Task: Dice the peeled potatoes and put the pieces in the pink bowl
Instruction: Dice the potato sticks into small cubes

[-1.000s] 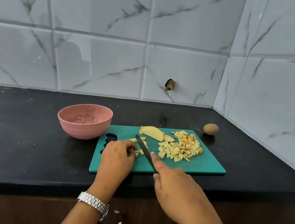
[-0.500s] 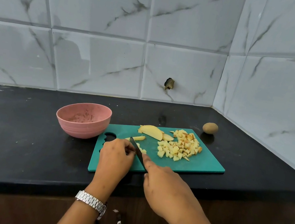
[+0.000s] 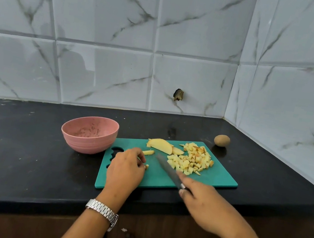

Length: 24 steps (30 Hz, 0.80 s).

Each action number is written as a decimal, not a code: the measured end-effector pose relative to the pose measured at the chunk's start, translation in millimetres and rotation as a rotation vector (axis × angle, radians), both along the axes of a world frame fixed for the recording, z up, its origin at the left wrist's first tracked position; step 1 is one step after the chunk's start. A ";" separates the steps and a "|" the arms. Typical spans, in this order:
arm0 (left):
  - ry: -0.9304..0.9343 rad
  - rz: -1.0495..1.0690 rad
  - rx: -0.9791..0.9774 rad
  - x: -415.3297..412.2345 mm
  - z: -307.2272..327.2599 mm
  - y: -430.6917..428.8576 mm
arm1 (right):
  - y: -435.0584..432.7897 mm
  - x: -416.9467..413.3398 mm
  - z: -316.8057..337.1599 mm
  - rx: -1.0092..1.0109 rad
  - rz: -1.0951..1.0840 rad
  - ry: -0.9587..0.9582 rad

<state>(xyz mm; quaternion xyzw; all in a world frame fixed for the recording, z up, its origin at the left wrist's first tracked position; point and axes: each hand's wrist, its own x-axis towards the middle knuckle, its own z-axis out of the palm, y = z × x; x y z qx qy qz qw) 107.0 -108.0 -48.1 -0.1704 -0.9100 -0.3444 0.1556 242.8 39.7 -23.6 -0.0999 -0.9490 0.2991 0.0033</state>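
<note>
Your knife is smeared with blur, its handle buried under your right hand. Your left hand covers whatever lies beneath it; only a potato bit peeks out. Both forearms run off the near edge.

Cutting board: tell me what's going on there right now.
A person is dicing potato on the green cutting board. The right hand grips a knife, blade angled over the board beside the pile of diced pieces. The left hand is curled on the board with a small potato piece at its fingertips; whether it pinches it is hidden. A larger peeled chunk lies at the back of the board. The pink bowl beside the board holds no dice yet.
</note>
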 end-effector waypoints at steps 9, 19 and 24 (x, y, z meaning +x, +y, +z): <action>-0.202 -0.183 0.125 -20.0 16.1 32.7 | 12.4 -2.0 3.0 -0.361 -0.042 0.023; -0.149 -0.126 -0.314 -55.0 17.3 8.2 | 49.6 -5.6 13.4 -0.581 -0.148 -0.118; -0.113 -0.106 -0.267 -53.8 15.0 8.3 | 57.6 -4.5 20.1 -0.652 -0.152 -0.064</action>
